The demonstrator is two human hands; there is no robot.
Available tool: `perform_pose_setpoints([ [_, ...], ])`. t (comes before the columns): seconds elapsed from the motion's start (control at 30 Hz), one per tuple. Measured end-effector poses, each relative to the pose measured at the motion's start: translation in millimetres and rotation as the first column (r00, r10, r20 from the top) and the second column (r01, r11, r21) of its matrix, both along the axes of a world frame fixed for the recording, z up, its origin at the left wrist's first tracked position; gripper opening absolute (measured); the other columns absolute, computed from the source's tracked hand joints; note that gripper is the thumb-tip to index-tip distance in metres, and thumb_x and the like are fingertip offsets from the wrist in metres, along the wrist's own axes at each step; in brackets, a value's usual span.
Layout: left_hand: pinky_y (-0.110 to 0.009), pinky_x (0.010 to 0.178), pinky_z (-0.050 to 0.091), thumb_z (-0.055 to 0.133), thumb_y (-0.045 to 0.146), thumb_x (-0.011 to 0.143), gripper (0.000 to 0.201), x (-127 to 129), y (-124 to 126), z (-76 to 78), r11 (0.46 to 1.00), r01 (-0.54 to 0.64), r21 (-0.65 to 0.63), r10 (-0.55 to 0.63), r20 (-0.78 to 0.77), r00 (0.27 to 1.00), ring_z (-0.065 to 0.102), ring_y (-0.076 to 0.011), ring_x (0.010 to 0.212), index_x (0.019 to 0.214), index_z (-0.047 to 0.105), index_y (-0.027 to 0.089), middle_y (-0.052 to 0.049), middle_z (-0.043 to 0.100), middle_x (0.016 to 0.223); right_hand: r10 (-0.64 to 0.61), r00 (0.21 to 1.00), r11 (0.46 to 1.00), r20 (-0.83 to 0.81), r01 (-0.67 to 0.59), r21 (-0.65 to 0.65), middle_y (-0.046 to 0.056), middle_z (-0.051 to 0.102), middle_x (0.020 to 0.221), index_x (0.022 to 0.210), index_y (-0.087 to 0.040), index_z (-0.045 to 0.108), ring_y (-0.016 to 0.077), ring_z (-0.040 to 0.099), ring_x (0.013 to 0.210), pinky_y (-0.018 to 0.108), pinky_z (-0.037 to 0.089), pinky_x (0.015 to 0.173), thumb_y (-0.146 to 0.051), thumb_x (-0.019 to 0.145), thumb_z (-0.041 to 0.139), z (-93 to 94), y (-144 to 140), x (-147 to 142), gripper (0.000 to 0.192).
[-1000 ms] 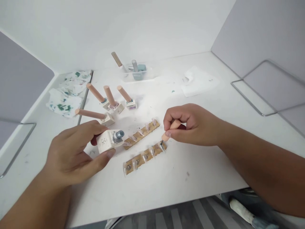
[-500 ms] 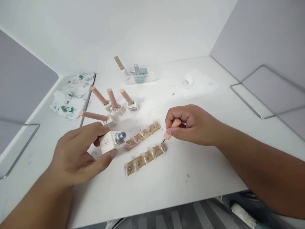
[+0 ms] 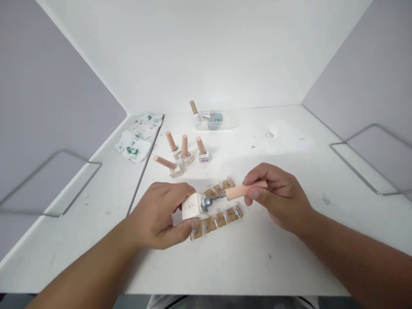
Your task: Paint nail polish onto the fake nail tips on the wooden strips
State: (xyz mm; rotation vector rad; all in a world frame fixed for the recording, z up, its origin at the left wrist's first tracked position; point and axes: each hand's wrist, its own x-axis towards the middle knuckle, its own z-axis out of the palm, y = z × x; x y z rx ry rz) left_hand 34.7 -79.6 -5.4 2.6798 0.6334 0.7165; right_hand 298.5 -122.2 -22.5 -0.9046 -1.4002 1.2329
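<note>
My left hand [image 3: 161, 214] grips a small white square polish bottle [image 3: 192, 206] tilted on its side, its grey neck pointing right. My right hand [image 3: 277, 197] holds the peach brush cap [image 3: 244, 190] level, with its brush tip at the bottle's neck. Just below and behind the bottle lie two brown strips of clear nail tips [image 3: 222, 216], the farther strip partly hidden by the bottle and cap.
Several capped polish bottles [image 3: 183, 152] stand behind the hands. A clear tray [image 3: 212, 122] with more bottles sits at the back. Stained tissues [image 3: 137, 137] lie at the left, a white tissue [image 3: 286, 137] at the right. Wire frames [image 3: 367, 163] flank the white table.
My right hand lifted the brush off the nail tip strip and swung it left to the bottle's neck. The bottle moved right to meet it. The camera tilted up.
</note>
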Motion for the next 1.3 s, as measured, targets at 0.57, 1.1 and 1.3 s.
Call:
perform_pose_setpoints([
  [0.57, -0.024, 0.048, 0.035, 0.040, 0.041, 0.088, 0.026, 0, -4, 1.1, 0.992, -0.054, 0.117, 0.060, -0.050, 0.997, 0.047, -0.0144, 0.052, 0.089, 0.051, 0.018, 0.001, 0.048, 0.059, 0.013, 0.996, 0.999, 0.091, -0.016, 0.042, -0.005, 0.058, 0.062, 0.087, -0.026, 0.059, 0.0073, 0.051, 0.057, 0.019, 0.041, 0.054, -0.031, 0.088, 0.060, -3.1, -1, -2, 0.006],
  [1.1, -0.026, 0.048, 0.032, 0.045, 0.034, 0.084, 0.016, 7, -6, 5.1, 0.999, 0.033, -0.039, -0.036, -0.080, 0.996, 0.041, -0.0134, 0.052, 0.091, 0.047, 0.020, 0.000, 0.053, 0.071, -0.075, 0.866, 0.889, 0.494, -0.167, 0.427, -0.005, 0.059, 0.065, 0.088, -0.021, 0.055, 0.0065, 0.047, 0.051, 0.020, 0.038, 0.051, -0.029, 0.087, 0.061, -1.3, -2, -11, 0.010],
  [1.3, -0.024, 0.048, 0.034, 0.053, 0.030, 0.081, 0.020, 2, -5, 0.7, 0.997, 0.022, -0.067, -0.022, 0.007, 1.000, 0.045, -0.0116, 0.049, 0.097, 0.049, 0.019, 0.003, 0.056, 0.065, -0.121, 0.814, 0.869, 0.568, -0.189, 0.457, -0.005, 0.060, 0.069, 0.093, -0.022, 0.051, 0.0066, 0.049, 0.055, 0.020, 0.037, 0.055, -0.025, 0.087, 0.060, -1.1, -1, -11, 0.011],
])
